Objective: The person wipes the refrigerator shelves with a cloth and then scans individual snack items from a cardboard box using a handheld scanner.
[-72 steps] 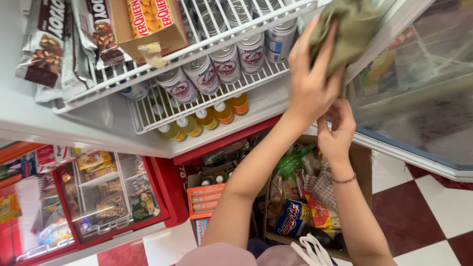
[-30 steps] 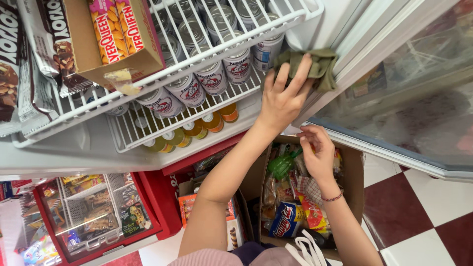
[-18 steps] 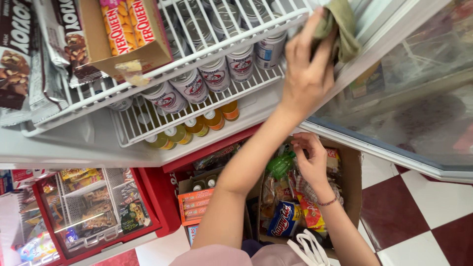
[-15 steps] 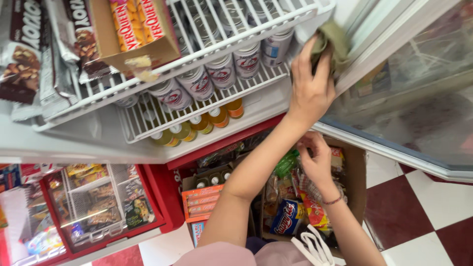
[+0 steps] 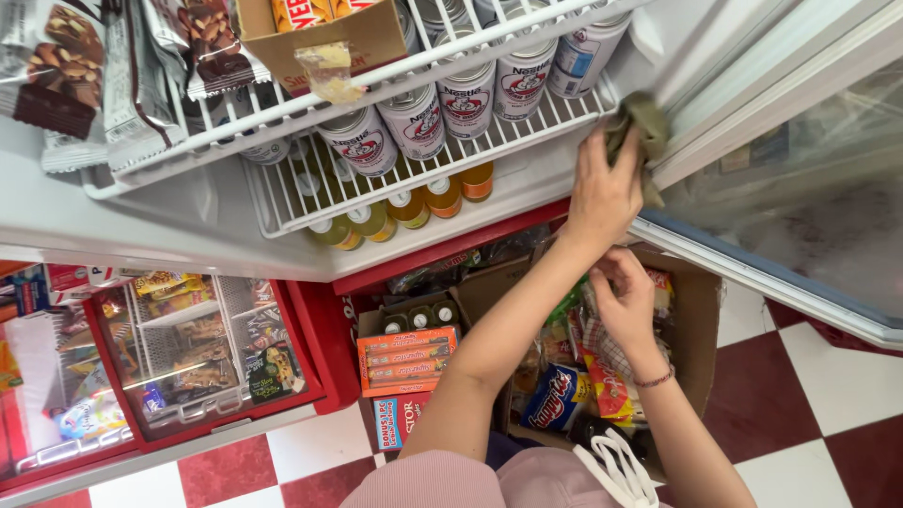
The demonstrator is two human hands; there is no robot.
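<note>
L hand (image 5: 602, 193) w/ green rag (image 5: 638, 132) (fridge edge)

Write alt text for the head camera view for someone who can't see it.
A person's left hand presses an olive-green cloth against the inner edge of an open fridge, beside a wire shelf of cans. Their right hand hangs over a cardboard box of snack packets on the checkered floor.

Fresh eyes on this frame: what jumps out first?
The left hand presses a crumpled olive-green cloth against the inner edge of an open white fridge, beside a white wire shelf carrying a row of white tin cans. Below it, the right hand reaches into a brown cardboard box of colourful snack packets on the red-and-white chequered floor.
</note>
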